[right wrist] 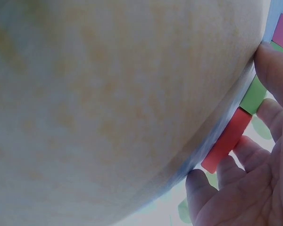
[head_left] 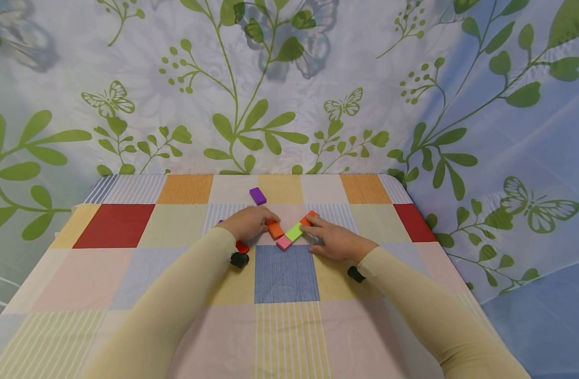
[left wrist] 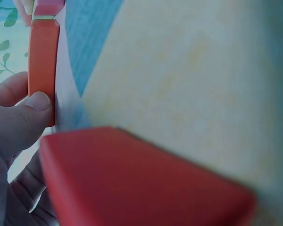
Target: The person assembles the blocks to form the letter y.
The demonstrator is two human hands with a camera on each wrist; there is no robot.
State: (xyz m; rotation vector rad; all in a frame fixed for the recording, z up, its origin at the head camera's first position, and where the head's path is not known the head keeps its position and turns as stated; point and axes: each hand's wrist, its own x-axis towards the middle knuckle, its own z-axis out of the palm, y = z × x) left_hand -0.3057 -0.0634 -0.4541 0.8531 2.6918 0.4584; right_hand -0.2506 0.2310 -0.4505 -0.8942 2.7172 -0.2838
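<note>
In the head view my left hand (head_left: 248,222) pinches an orange block (head_left: 275,230) between thumb and fingers, as the left wrist view also shows. That block's near end meets a pink block (head_left: 283,242). From the pink one, a green block (head_left: 294,232) and an orange-red block (head_left: 309,217) run on to the far right, forming a V with the left block. My right hand (head_left: 339,242) lies along this right side, its fingertips touching the green and orange-red blocks. Its thumb stands apart from them on the near side. A red block (left wrist: 141,179) lies close under the left wrist.
A purple block (head_left: 258,196) lies toward the table's far edge. Part of another purple block (head_left: 220,221) shows behind the left hand. Patchwork cloth covers the table (head_left: 285,273). A leaf-patterned curtain (head_left: 270,95) hangs behind it and along the right.
</note>
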